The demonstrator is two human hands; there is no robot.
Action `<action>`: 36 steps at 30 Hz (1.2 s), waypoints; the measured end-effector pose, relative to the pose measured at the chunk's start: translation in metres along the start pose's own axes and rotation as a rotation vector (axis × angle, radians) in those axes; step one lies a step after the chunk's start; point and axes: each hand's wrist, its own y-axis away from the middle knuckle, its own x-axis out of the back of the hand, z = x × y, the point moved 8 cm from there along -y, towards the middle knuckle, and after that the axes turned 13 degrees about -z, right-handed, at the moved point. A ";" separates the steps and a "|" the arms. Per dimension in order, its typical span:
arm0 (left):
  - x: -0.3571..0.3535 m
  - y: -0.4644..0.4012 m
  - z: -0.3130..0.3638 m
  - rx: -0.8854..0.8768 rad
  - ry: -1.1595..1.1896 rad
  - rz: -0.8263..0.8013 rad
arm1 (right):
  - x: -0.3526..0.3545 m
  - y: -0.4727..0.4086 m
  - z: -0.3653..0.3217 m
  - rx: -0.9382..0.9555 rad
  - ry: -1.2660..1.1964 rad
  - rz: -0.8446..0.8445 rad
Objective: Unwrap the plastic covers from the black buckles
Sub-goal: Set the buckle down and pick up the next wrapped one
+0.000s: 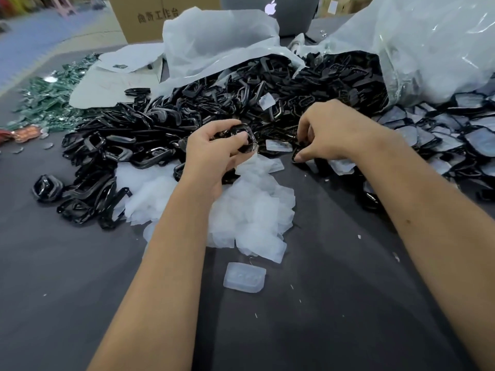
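The left hand (211, 151) has its fingers curled around a glossy black buckle (242, 137), thumb pressed across the frame's front and fingertips wrapped behind it; a wisp of clear film hangs from the buckle's lower edge. The right hand (332, 129) reaches down with fingers bent, thumb and forefinger pinching a second buckle (298, 152) lying on the table just right of the held one; how much cover remains on that piece cannot be told.

Directly below the held buckle lies a heap of loose plastic covers (251, 210), with a single moulded clear cover (245, 277) apart, nearer the person. Behind and left of the held buckle spreads the pile of bare black buckles (139, 129). To its right lie wrapped buckles (439, 132), spilling from a large clear bag (428, 49). All rest on the dark grey table (334, 303). Farther behind stand a cardboard box (150, 17) and a laptop (270, 12).
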 end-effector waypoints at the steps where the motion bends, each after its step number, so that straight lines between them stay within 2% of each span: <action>1: 0.001 0.000 -0.001 -0.002 -0.004 0.014 | -0.001 0.001 -0.003 0.006 -0.007 0.002; 9: 0.009 0.002 0.003 -0.022 -0.017 0.073 | -0.013 -0.006 -0.029 0.057 0.005 -0.020; 18: 0.004 0.000 0.000 -0.006 0.427 0.014 | -0.028 -0.004 -0.048 0.068 0.037 -0.117; 23: 0.006 0.001 -0.002 0.040 0.644 0.013 | -0.017 -0.006 -0.029 0.013 -0.078 0.028; 25: 0.006 0.002 0.000 0.040 0.652 0.009 | -0.010 -0.005 -0.019 0.017 -0.248 0.155; 27: 0.007 0.001 0.001 0.042 0.581 0.003 | -0.012 -0.006 -0.014 0.087 -0.620 0.250; 29: 0.012 0.001 0.000 0.032 0.426 0.044 | -0.028 -0.010 -0.025 0.233 -1.166 0.156; 31: 0.016 0.001 0.000 0.022 0.258 0.092 | -0.042 -0.013 -0.040 0.381 -1.542 0.028; 33: 0.016 0.002 -0.001 0.022 0.152 0.099 | -0.047 -0.013 -0.049 0.489 -1.658 -0.009; 36: 0.017 0.001 0.000 -0.005 0.042 0.090 | -0.051 -0.014 -0.055 0.583 -1.698 -0.020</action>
